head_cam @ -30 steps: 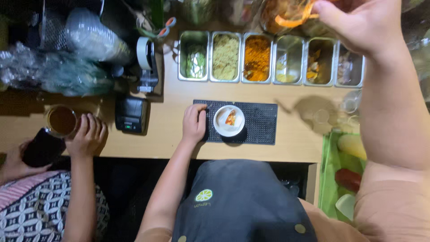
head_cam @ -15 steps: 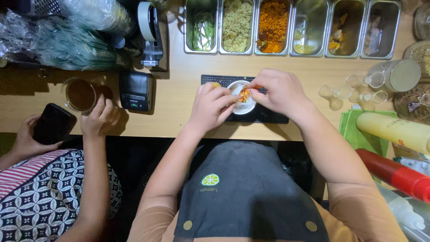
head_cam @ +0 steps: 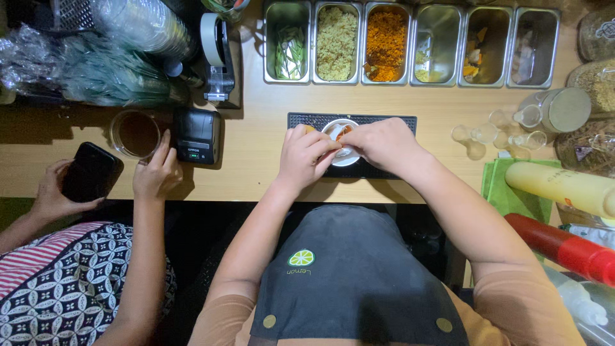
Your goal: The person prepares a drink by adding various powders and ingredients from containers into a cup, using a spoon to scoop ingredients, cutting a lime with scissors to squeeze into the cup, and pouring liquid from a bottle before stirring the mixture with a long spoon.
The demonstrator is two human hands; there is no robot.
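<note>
Here both hands meet over a small white bowl that sits on a black ribbed mat near the middle of the wooden table. The left hand is curled, its fingers bent in toward the bowl's left rim, with a bit of something orange just showing at the fingertips; the right hand is likewise half closed, its fingers pinched down onto the bowl's right side and covering part of it. Whether either hand truly grips the bowl or only the orange food inside it cannot be told, since the fingers hide the contact. Some orange pieces show inside the bowl between the two hands. Behind the mat runs a row of steel trays holding green strips, pale crumbs, orange shreds and a few mixed bits. To the right stand small clear glasses, a lidded jar, a yellow squeeze bottle lying on a green cloth, and a red squeeze bottle. To the left, another person's hand rests by a cup of brown drink, just beside a small black printer, while their other hand holds a dark phone. A tape dispenser stands further back.
</note>
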